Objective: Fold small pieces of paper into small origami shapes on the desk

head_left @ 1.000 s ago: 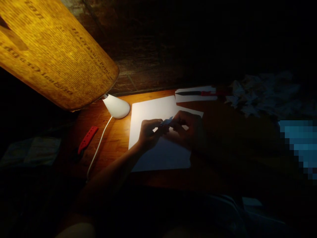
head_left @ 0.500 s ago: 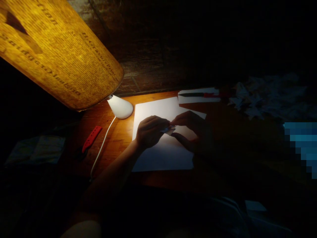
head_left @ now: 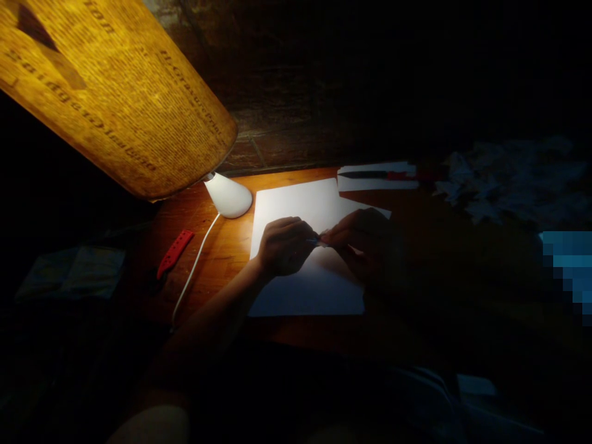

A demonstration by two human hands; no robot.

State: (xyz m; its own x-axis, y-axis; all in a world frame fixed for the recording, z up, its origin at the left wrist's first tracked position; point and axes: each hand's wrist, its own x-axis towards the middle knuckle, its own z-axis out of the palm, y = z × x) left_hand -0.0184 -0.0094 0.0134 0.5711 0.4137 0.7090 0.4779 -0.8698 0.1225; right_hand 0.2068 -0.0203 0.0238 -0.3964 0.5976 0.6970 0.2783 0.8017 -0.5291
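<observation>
My left hand (head_left: 287,245) is closed, its fingertips pinching a small folded piece of paper (head_left: 315,242). From the other side my right hand (head_left: 358,237) also grips this paper, thumb and fingers drawn together at its edge. Both hands are above white sheets (head_left: 296,200) lying on a wooden table (head_left: 231,240). Deep shadow covers most of my right hand, and the fingers hide much of the small paper.
A lit lamp with a printed yellow shade (head_left: 139,105) and white base (head_left: 231,196) stands at the left. Its cord (head_left: 197,265) runs forward past a red-handled tool (head_left: 174,253). Behind are a dark-bladed knife (head_left: 365,175) on paper and a heap of folded papers (head_left: 499,179).
My right thumb and fingers have closed together on the small paper, which was more exposed before. My left hand keeps its hold. The whole view has shifted slightly.
</observation>
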